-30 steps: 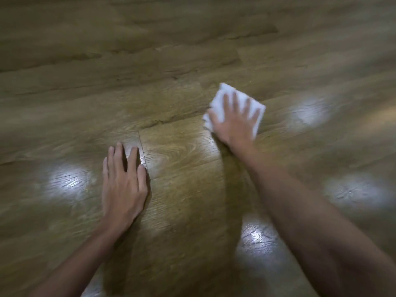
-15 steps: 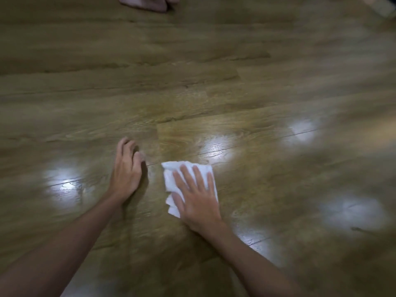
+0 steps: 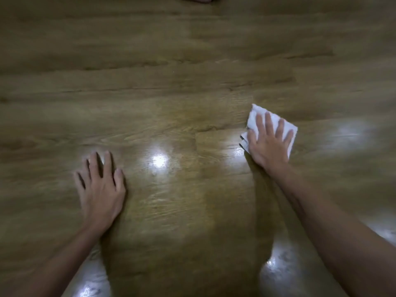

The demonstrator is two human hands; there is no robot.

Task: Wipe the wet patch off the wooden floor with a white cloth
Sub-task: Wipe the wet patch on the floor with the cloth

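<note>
White cloth [image 3: 287, 130], folded, lies on the wooden floor [image 3: 192, 71] at right, pressed flat under the right hand [image 3: 267, 144] with straight, spread fingers. Well apart, the left hand [image 3: 100, 187] rests flat and released on the shiny boards.

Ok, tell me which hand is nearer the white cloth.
Right. The right hand presses flat on the white cloth, fingers spread over it. The left hand rests on the wooden floor, well apart from it.
</note>
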